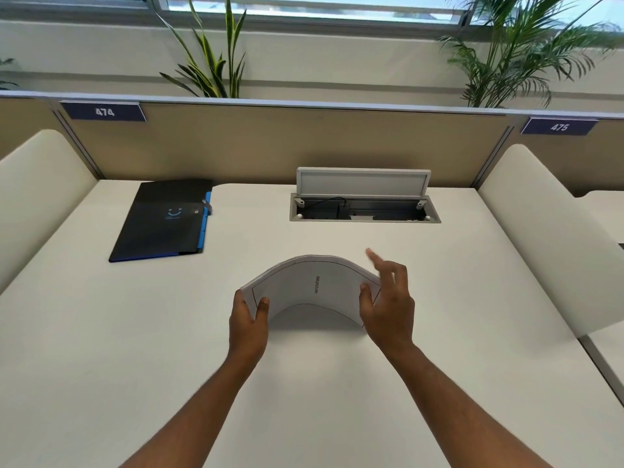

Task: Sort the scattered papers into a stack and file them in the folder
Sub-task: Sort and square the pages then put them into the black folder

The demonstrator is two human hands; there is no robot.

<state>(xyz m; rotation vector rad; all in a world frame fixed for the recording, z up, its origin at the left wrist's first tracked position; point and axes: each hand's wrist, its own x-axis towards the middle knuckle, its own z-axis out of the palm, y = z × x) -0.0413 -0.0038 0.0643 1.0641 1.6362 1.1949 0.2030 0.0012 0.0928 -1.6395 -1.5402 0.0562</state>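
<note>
A stack of white printed papers (309, 287) arches upward above the middle of the cream desk (101, 332), bowed between both hands. My left hand (248, 320) pinches the stack's left edge, thumb on top. My right hand (388, 307) holds the right edge with its thumb on the sheet, while the index finger sticks up loosely. A black folder (162, 221) with a blue spine edge and a blue face logo lies shut at the back left, well apart from the papers.
An open cable hatch (364, 207) with its grey lid raised sits in the desk at back centre-right. Cream side dividers (540, 238) bound the desk left and right, and a tan partition (270, 143) closes the back. Plants stand behind it.
</note>
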